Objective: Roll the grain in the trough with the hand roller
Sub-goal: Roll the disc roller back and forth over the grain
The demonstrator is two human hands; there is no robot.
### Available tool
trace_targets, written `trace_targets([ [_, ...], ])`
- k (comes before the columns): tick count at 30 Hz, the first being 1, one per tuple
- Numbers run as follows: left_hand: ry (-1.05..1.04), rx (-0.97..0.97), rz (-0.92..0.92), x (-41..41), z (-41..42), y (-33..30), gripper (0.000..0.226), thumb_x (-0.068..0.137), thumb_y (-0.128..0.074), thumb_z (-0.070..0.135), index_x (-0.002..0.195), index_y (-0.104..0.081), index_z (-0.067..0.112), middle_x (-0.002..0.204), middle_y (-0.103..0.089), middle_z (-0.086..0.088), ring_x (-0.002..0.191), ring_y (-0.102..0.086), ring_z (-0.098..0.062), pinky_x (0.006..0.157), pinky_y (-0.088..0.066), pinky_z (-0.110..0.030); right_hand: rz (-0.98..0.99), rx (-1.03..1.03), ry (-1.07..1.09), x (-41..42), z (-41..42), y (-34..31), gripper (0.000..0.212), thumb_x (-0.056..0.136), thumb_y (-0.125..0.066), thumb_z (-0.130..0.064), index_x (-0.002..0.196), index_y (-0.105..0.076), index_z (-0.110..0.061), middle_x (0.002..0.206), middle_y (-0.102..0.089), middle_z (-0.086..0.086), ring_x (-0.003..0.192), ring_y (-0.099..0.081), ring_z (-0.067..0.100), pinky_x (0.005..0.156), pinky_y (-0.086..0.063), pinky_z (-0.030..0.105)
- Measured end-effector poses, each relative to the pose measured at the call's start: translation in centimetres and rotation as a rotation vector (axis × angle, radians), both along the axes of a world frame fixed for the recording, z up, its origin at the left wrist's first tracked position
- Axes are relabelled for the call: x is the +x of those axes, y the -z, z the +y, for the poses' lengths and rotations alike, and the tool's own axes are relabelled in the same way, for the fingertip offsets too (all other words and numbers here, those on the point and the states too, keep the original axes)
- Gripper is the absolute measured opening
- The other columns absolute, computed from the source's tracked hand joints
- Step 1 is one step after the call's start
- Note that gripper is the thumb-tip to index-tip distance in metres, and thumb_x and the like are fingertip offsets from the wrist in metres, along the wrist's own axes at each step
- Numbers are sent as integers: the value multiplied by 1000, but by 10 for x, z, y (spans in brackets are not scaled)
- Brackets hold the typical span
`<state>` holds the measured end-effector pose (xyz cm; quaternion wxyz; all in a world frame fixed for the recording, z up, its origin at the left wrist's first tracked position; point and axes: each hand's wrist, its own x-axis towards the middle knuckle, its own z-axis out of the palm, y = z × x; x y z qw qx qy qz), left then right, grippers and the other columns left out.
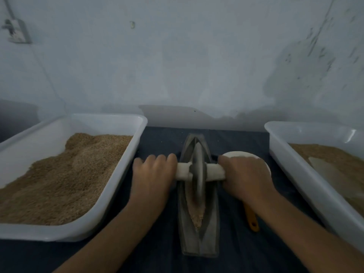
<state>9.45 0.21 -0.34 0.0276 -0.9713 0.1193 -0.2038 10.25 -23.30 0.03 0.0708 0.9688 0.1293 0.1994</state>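
Observation:
A narrow grey boat-shaped trough (210,233) lies lengthwise on the dark cloth straight ahead of me. Brown grain (198,214) fills the near part of its groove. The hand roller (198,170), a grey disc on a pale cross handle, stands upright in the groove near the trough's middle. My left hand (152,174) is closed on the handle's left end. My right hand (245,176) is closed on its right end. The far tip of the trough shows beyond the disc.
A white tub (110,196) heaped with brown grain stands at the left. Another white tub (303,174) with grain stands at the right. Behind my right hand sits a white bowl (239,154), and an orange handle (252,219) pokes out below my wrist. A wall rises close behind.

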Motion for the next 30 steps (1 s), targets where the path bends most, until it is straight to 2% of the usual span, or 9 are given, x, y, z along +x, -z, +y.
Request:
trace_targets([
  [3,154,12,-266,-32,16,15,16,83,-66,10,94,-57,17,84,-56,-5,73,-54,-28,68,-44,-44,-347,31,-126,-35,-4,22,23,74,-81,-16,82,-60,-16,65,-54,3,53,-49,23,46,-36,31],
  [6,143,41,-303,-36,22,19,17,83,-63,4,92,-55,16,82,-54,-6,70,-51,-29,66,-41,-44,-406,12,-160,-34,-7,24,23,74,-81,-13,80,-59,-15,63,-53,4,51,-47,23,46,-34,30],
  [11,-71,20,87,24,-7,-10,20,92,-71,26,106,-58,28,95,-62,4,92,-62,-22,82,-41,-39,103,-24,37,20,-5,-5,13,82,-67,-43,87,-58,-36,80,-63,-9,64,-53,12,57,-41,32],
  [15,-124,25,321,84,-23,-37,20,92,-68,20,113,-68,18,87,-53,0,88,-54,-24,79,-40,-39,688,284,119,75,-11,-29,15,76,-75,-28,79,-60,-30,80,-65,-4,66,-60,12,55,-40,27],
  [18,-94,4,485,99,-16,-46,30,91,-71,24,120,-68,18,90,-56,0,91,-57,-26,80,-44,-40,757,318,154,88,-8,-34,14,69,-74,-21,79,-64,-17,67,-62,0,52,-53,14,48,-37,24],
  [21,-68,-25,377,84,-14,-37,22,93,-71,25,114,-68,20,84,-52,3,85,-55,-23,79,-42,-39,624,239,122,76,-5,-32,16,74,-74,-29,76,-58,-29,77,-65,-3,65,-60,12,56,-41,28],
  [24,-59,13,33,36,-14,-10,20,89,-74,25,93,-54,25,77,-50,6,77,-52,-20,75,-36,-38,220,72,71,39,-5,-10,18,79,-69,-39,81,-52,-37,78,-60,-10,64,-53,11,58,-40,31],
  [27,13,-29,-227,-8,-2,13,22,83,-74,15,86,-53,21,75,-56,0,70,-53,-24,71,-38,-39,-230,29,-84,-1,-8,20,23,74,-80,-35,82,-60,-26,65,-58,-5,52,-51,16,47,-38,28],
  [30,108,-21,-419,-21,12,26,15,86,-69,6,87,-57,16,76,-54,-5,68,-51,-27,67,-41,-44,-422,56,-201,-17,-12,31,29,70,-87,-21,82,-61,-14,63,-56,4,49,-51,24,44,-36,30],
])
